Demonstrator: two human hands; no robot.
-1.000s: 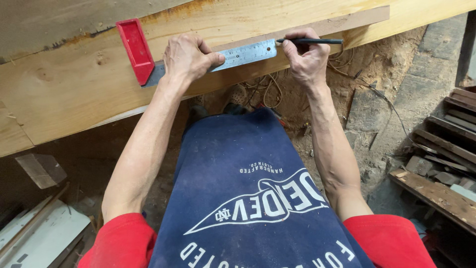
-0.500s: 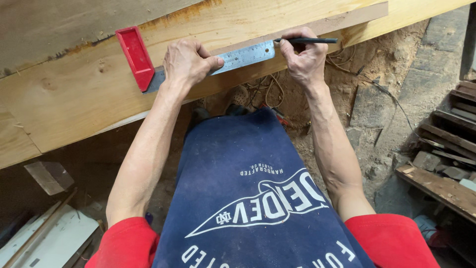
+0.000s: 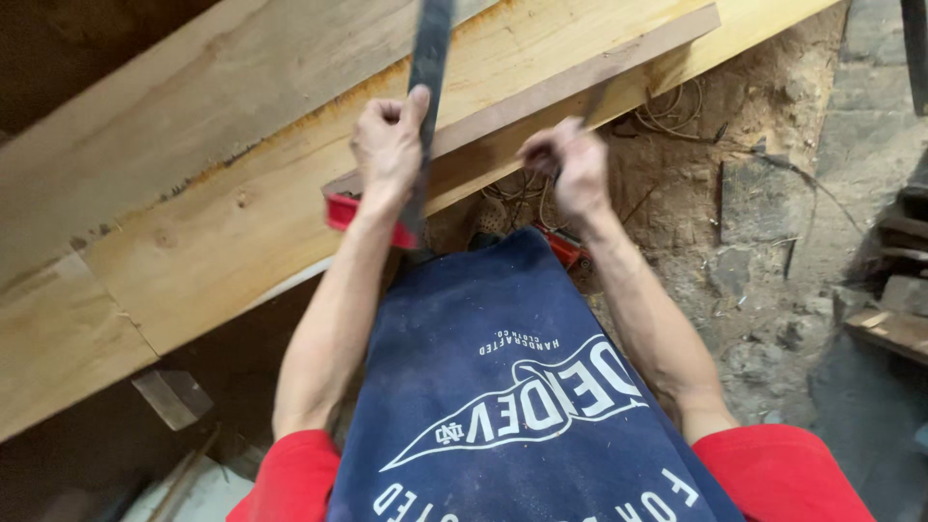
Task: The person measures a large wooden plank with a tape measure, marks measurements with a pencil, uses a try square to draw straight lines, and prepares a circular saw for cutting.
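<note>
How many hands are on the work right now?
2. The left hand grips the square's metal blade, which stands across the wide plank. The right hand is blurred beside the narrow dark strip, possibly holding a pencil.

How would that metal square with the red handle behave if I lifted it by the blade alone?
The square would probably stay stiff: its long metal blade runs straight across the plank with no sag. It may feel end-heavy, since the chunky red handle sits at one end. The smooth flat blade could be slippery, though the left hand grips it firmly.
</note>
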